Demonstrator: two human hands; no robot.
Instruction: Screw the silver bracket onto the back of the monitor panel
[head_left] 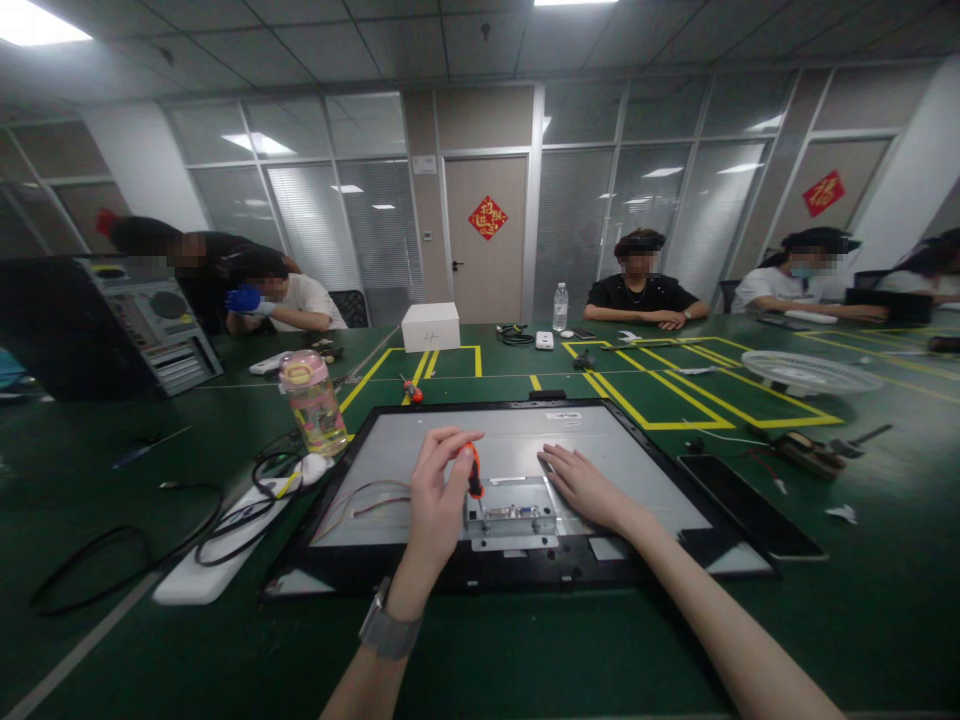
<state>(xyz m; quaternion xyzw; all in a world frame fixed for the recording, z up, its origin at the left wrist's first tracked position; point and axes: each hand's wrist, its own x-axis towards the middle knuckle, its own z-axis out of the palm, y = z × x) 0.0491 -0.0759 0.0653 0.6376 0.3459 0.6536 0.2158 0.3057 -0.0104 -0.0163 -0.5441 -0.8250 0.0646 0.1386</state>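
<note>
While the left hand (439,492) grips a screwdriver (476,482) over the bracket (517,496), the right hand (586,486) lies open on the panel (516,440).

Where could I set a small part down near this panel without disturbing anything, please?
Bare tabletop shows nearer than the panel, between the left forearm and right forearm; another patch lies right of the right forearm, nearer than the phone. Left of the panel is crowded: white strip, cables and bottle.
</note>
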